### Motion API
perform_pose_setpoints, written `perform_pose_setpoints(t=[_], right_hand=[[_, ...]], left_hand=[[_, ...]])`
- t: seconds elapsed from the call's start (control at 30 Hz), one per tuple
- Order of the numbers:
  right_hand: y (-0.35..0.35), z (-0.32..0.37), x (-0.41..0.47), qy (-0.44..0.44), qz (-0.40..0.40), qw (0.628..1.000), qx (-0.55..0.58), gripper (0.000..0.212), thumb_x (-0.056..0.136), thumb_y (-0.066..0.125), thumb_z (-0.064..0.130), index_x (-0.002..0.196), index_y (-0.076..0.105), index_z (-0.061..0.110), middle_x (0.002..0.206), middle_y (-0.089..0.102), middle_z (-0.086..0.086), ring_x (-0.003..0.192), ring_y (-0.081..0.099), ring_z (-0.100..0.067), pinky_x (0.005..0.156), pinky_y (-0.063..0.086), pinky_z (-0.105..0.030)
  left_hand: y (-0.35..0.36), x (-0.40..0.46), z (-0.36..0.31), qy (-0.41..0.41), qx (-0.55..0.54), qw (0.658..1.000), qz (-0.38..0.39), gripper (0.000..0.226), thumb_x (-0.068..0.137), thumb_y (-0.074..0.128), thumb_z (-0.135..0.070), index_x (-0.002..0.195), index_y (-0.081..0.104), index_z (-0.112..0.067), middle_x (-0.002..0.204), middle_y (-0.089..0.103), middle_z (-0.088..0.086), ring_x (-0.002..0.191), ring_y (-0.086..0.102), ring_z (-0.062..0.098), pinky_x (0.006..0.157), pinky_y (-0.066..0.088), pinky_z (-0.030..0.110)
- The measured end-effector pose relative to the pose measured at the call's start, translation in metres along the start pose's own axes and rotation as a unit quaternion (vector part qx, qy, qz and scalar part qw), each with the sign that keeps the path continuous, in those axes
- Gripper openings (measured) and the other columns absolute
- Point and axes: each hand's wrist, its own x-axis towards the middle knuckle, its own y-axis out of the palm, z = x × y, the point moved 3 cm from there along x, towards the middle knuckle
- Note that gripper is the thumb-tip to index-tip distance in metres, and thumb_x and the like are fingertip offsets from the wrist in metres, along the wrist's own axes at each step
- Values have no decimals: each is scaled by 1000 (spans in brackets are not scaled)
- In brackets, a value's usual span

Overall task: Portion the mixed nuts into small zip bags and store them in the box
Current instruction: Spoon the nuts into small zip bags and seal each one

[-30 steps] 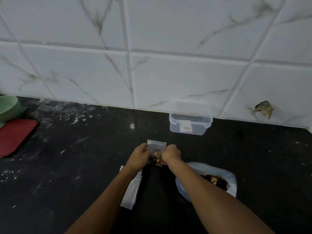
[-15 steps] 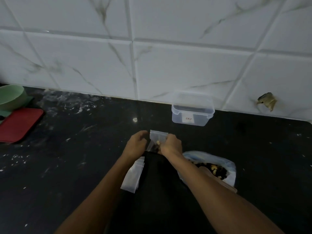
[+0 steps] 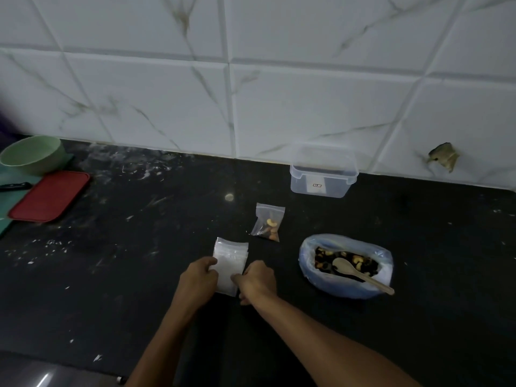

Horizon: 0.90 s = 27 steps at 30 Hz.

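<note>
Head view shows both hands at the stack of empty zip bags point(image 3: 230, 263) on the table point(image 3: 139, 275): left hand point(image 3: 198, 277) and right hand point(image 3: 258, 278) each pinch its near edge. Apparently the next bag must be peeled free. One filled bag point(image 3: 268, 222) lies beyond, short of the open box point(image 3: 324, 174).

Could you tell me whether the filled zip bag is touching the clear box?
Apart. The head view shows bare black counter between the filled zip bag and the clear box behind it.
</note>
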Motion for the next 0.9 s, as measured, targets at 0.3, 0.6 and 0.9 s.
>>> perform_pose_setpoints(t=[0.3, 0.6, 0.9], right_hand=[[10, 1, -4, -9, -43, 999, 7, 26, 83, 73, 28, 104, 61, 20, 104, 68, -5, 93, 68, -21, 80, 59, -38], [-6, -1, -17, -75, -44, 996, -3, 22, 87, 69, 27, 75, 51, 24, 93, 64, -1, 87, 65, -16, 71, 53, -28], [-52, -7, -50, -277, -129, 952, 26, 10, 91, 64, 23, 86, 56, 23, 81, 63, 1, 73, 64, -8, 65, 57, -27]], left_hand=[[2, -3, 6, -3, -15, 1000, 1, 47, 93, 47, -9, 139, 52, -17, 145, 49, 9, 128, 50, 22, 96, 42, 31], [-5, -10, -4, 26, -13, 999, -35, 44, 94, 51, -11, 137, 52, -16, 136, 55, 5, 111, 56, 13, 75, 40, 19], [-13, -25, -66, 35, -231, 972, -21, 39, 96, 54, -46, 92, 68, -9, 88, 69, 9, 85, 68, 20, 76, 59, 36]])
